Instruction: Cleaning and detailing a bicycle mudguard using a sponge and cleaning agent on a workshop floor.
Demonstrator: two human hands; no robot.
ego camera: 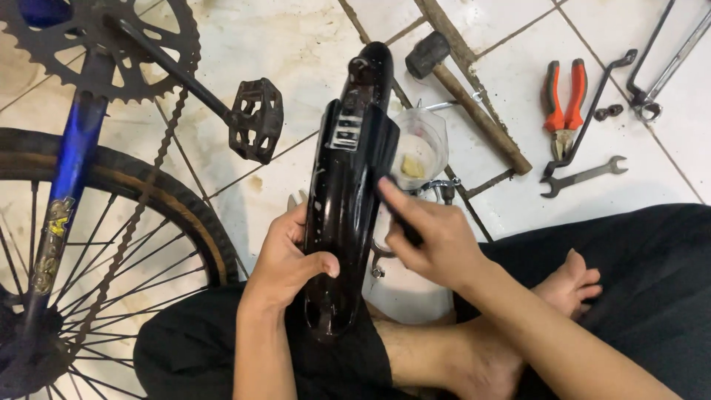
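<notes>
Head camera looking steeply down over the lap

A single view is looking from the person's head almost straight down at a tiled floor [296, 44], sitting close above the crossed legs; it is facing forward past both hands, taking in a bicycle wheel [111, 244] at left and scattered tools at upper right.

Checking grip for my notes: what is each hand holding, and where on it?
Left hand grips the black mudguard by its lower edge; right hand presses fingers on its middle.

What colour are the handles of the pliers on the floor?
The pliers have orange handles with black edges, seen in the head view.
</notes>
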